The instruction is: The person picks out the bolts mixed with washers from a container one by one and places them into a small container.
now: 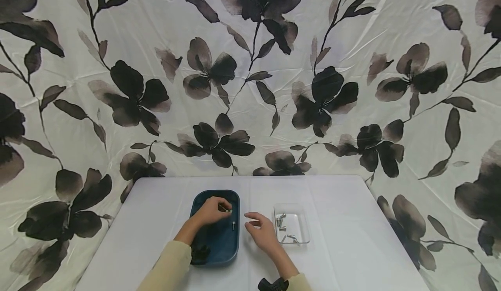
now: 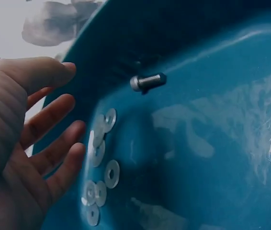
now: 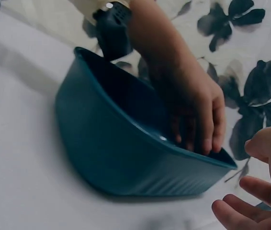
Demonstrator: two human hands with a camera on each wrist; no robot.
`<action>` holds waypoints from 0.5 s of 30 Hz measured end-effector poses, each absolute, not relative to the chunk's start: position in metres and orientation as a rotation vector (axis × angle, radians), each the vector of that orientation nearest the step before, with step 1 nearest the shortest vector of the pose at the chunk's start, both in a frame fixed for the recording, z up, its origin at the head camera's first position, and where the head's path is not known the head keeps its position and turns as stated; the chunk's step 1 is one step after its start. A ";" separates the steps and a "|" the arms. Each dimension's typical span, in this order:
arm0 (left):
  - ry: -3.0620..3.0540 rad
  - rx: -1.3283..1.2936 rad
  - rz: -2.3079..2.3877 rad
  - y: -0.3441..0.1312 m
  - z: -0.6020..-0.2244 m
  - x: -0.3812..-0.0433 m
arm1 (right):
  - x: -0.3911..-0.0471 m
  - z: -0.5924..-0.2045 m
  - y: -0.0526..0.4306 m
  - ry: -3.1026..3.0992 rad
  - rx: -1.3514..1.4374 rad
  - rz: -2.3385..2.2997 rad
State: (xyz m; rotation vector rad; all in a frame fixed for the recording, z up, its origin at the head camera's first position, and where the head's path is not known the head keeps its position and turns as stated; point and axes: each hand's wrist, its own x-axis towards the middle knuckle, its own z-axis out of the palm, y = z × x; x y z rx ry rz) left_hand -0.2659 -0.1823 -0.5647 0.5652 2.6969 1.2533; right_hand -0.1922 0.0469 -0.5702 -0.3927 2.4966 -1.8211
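Note:
My left hand (image 1: pixel 213 210) reaches into a blue tray (image 1: pixel 219 256), its fingers loosely bent. In the left wrist view nothing shows between the thumb and fingers of the left hand (image 2: pixel 35 124). A socket-head bolt (image 2: pixel 147 82) lies on the tray floor beyond the fingertips. Several flat washers (image 2: pixel 111 173) are strewn along the tray's edge near the fingers. To the right of the tray, my right hand (image 1: pixel 261 233) hovers with loosely bent fingers and holds nothing. It is between the tray and a clear plastic box (image 1: pixel 301 221).
Several bolts (image 1: pixel 282 229) lie inside the clear box. White cloth covers the table (image 1: pixel 344 239), and a floral curtain (image 1: pixel 274 86) hangs behind it. Dark wrist-worn devices (image 1: pixel 273 284) are on both forearms; the left one overlaps the tray's near left corner.

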 end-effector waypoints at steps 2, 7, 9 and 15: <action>2.709 0.572 1.206 -0.182 -0.569 -0.269 | -0.191 -0.572 0.044 2.435 -0.378 -1.857; 2.736 0.556 1.045 -0.179 -0.577 -0.275 | -0.191 -0.577 0.038 2.338 -0.379 -1.912; 2.737 0.544 1.009 -0.178 -0.578 -0.276 | -0.191 -0.581 0.036 2.319 -0.381 -1.912; 2.729 0.546 0.963 -0.175 -0.583 -0.274 | -0.189 -0.590 0.030 2.231 -0.379 -1.944</action>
